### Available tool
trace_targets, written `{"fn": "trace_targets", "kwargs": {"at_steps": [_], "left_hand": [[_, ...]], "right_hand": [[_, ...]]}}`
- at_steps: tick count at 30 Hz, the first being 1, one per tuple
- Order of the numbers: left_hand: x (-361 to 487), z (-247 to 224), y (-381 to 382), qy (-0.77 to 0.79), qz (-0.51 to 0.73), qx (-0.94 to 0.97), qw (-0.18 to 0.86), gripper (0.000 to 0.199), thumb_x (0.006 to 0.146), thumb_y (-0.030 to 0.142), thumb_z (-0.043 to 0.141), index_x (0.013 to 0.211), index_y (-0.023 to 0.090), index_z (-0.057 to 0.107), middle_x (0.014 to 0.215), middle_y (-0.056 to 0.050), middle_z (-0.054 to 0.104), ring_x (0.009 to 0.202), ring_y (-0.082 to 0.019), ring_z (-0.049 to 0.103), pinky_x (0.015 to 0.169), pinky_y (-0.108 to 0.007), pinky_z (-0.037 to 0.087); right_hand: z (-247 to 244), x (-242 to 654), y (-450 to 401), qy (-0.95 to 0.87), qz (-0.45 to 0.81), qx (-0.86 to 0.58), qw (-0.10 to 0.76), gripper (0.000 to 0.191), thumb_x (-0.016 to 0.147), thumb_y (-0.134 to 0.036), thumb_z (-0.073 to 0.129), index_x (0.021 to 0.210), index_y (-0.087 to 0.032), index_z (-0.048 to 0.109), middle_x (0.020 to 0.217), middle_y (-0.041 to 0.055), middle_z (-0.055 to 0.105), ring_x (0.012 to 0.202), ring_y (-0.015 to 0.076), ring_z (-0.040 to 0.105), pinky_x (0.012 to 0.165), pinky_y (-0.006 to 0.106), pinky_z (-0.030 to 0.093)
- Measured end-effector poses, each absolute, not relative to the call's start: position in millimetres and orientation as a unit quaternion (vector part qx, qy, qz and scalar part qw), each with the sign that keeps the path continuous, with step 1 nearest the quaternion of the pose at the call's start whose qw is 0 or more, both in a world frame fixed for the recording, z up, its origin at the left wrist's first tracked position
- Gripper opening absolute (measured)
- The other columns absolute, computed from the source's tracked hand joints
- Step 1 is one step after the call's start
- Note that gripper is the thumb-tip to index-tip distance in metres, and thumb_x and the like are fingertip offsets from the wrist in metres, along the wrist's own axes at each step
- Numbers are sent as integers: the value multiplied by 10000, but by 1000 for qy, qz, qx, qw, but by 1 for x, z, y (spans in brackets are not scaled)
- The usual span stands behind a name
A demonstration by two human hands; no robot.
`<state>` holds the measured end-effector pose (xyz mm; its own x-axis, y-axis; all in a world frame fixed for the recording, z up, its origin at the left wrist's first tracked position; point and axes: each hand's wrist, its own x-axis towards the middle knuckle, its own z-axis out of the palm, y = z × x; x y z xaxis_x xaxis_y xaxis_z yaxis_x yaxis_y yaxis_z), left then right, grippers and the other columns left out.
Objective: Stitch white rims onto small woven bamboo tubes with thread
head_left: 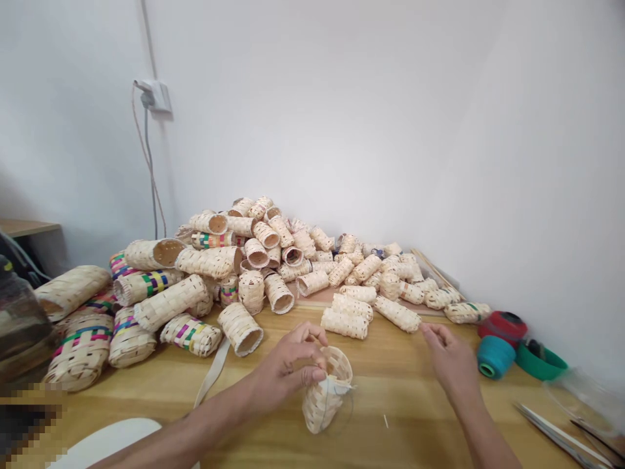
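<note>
A small woven bamboo basket (323, 405) stands tilted above the front of the table, its round mouth facing up and away. My left hand (300, 358) grips it by the rim, thumb and fingers pinched on the near left edge. Thin bluish thread (346, 389) runs along the rim and loops down the basket's right side. Off to the right, my right hand (446, 355) is raised with thumb and forefinger pinched together. Whatever lies between those fingertips is too small to make out.
A heap of woven baskets (258, 254), some with coloured strips, covers the table's back and left. At right are a red thread spool (502, 327), a blue thread spool (495, 357), a green bowl (541, 361) and scissors (556, 433). A white sliver (385, 421) lies in front.
</note>
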<state>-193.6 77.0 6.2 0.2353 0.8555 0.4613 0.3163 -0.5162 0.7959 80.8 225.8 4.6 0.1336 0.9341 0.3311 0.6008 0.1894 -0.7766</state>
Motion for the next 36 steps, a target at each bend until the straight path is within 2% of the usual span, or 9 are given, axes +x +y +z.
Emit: {"fn": "trace_targets", "kwargs": {"at_steps": [3,6,10,13,16,19,23,28,36], "left_hand": [[-193,5,77,399,477,728,288,330,883,470,561,803,172,678,1066,-78,524,1048,-238,504,940,-361,382],[-193,6,77,398,481,725,292,338,877,484,565,798,176,678,1042,-73,521,1047,-237,504,939,-357,387],[-193,8,78,397,479,724,298,359,880,496,554,793,169,673,1041,-68,515,1022,-227,516,925,-358,395],[-192,7,78,392,480,727,296,355,881,486,559,791,163,678,1046,-69,515,1025,-223,517,926,-352,391],[-190,7,76,391,474,730,298,364,884,485,555,784,160,684,1048,-71,517,1022,-215,515,918,-335,394],[-188,9,74,392,467,734,298,384,876,509,551,786,163,693,1051,-71,516,1021,-218,513,924,-338,395],[-189,11,74,394,467,734,298,333,879,463,571,783,171,697,1050,-69,526,1033,-225,516,937,-340,393],[-192,8,77,386,482,725,305,297,871,436,588,786,172,694,1041,-71,534,1006,-239,534,911,-365,412],[-193,10,77,389,489,718,307,326,857,460,591,766,164,693,1024,-78,541,983,-250,540,901,-380,423]], "right_hand": [[2,58,199,-679,247,-546,425,498,711,-633,523,870,-201,712,542,-14,491,532,171,440,502,252,328],[-2,28,166,-769,383,-390,332,451,751,-587,582,920,-200,738,508,-54,344,487,119,306,474,229,248],[-1,13,148,-806,443,-280,275,414,803,-555,582,926,-194,744,548,-41,405,504,104,288,478,230,217],[1,16,148,-808,457,-256,272,401,850,-535,547,801,-173,712,603,-17,485,539,109,347,495,231,251],[2,19,147,-806,470,-248,262,426,841,-539,564,651,-161,617,560,-38,406,522,96,303,482,228,227],[4,18,143,-796,480,-256,265,426,830,-556,568,655,-168,584,541,-59,359,498,87,259,465,223,201],[6,23,147,-817,389,-291,312,414,874,-539,476,664,-190,551,573,-30,469,536,122,407,500,225,309],[0,59,200,-764,144,-511,367,416,823,-590,419,734,-225,598,585,0,576,579,192,537,555,267,386],[-16,95,247,-669,61,-652,351,343,793,-471,401,755,-213,623,682,102,668,666,288,607,526,309,362]]}}
